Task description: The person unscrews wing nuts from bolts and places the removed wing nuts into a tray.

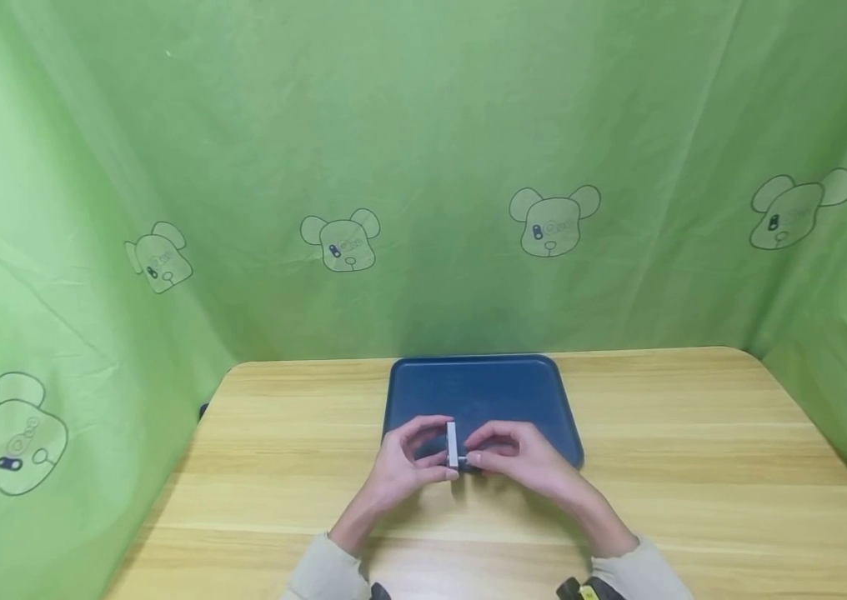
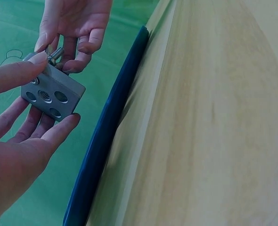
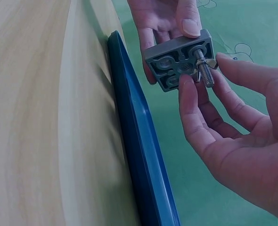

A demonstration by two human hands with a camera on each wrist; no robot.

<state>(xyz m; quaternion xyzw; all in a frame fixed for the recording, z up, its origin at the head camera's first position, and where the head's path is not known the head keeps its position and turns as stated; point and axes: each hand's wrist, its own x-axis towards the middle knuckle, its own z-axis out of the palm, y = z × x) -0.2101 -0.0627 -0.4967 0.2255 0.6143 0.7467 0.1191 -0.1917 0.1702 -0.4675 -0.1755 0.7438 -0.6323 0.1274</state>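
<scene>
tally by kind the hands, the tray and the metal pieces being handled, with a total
Hands: 2 (left hand, right hand)
Blue tray: 1
Metal block: 1
Threaded bolt: 1
Wing nut: 1
Total: 6

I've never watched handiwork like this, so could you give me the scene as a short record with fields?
Left hand: grips a grey, metal-looking rectangular block with round holes
Right hand: pinches a shiny wing nut on a threaded metal bolt projecting from the block
Beyond hands: dark blue rectangular tray
Surface: light wood-grain table
Backdrop: green sheet printed with bear-head outlines
</scene>
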